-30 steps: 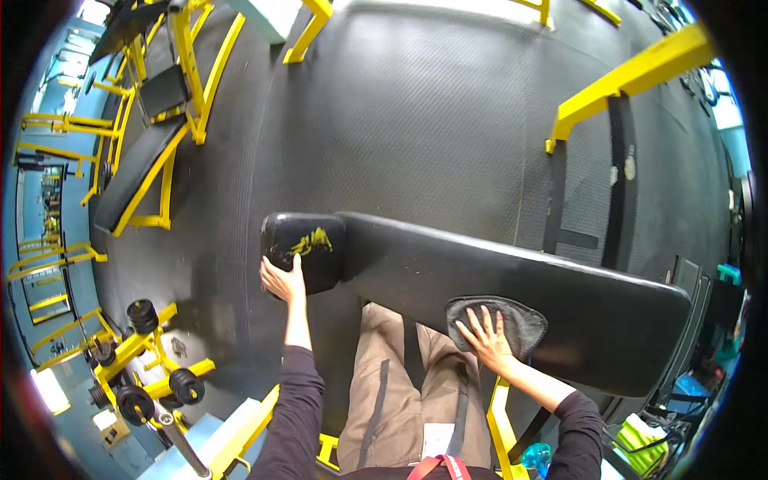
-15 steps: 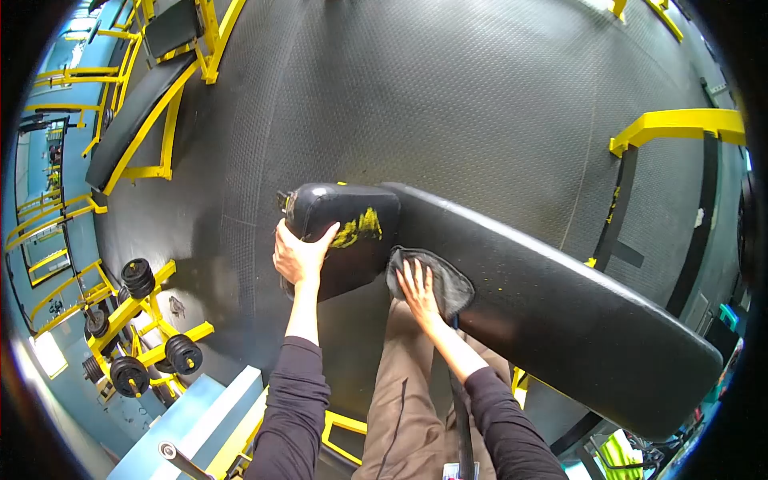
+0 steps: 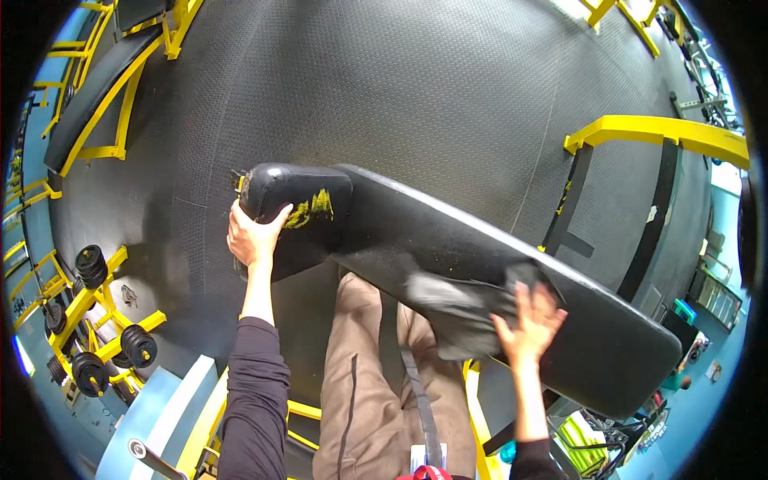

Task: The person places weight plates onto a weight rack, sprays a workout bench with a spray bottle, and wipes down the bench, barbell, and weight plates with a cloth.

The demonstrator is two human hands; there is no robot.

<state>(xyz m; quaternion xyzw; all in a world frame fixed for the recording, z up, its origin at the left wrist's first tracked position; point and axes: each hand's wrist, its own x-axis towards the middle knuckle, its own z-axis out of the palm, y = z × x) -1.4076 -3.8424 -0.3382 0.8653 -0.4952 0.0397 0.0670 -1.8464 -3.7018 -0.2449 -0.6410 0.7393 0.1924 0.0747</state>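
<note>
A black padded weight bench lies across the middle of the view, with a short seat pad (image 3: pixel 308 250) on the left and a long backrest pad (image 3: pixel 612 344) reaching to the lower right. Yellow worn patches mark the seat pad. My left hand (image 3: pixel 258 236) grips that pad's left side, thumb on top and fingers over the edge. Over on the backrest, my right hand (image 3: pixel 530 324) holds a grey cloth (image 3: pixel 460 304) against the surface. The cloth is smeared by motion and trails to the left of the hand, partly over the pad's near edge.
A yellow rack with black weight plates (image 3: pixel 90 374) stands at the lower left. Another bench (image 3: pixel 96 92) is at the upper left. A yellow and black frame (image 3: pixel 656 132) rises on the right. Dark textured matting (image 3: pixel 416 88) covers the floor. My legs (image 3: pixel 360 376) are close to the bench.
My right hand has swept right along the backrest, dragging the cloth from beside the seat pad. My left hand keeps its hold on the seat pad. The view has shifted right.
</note>
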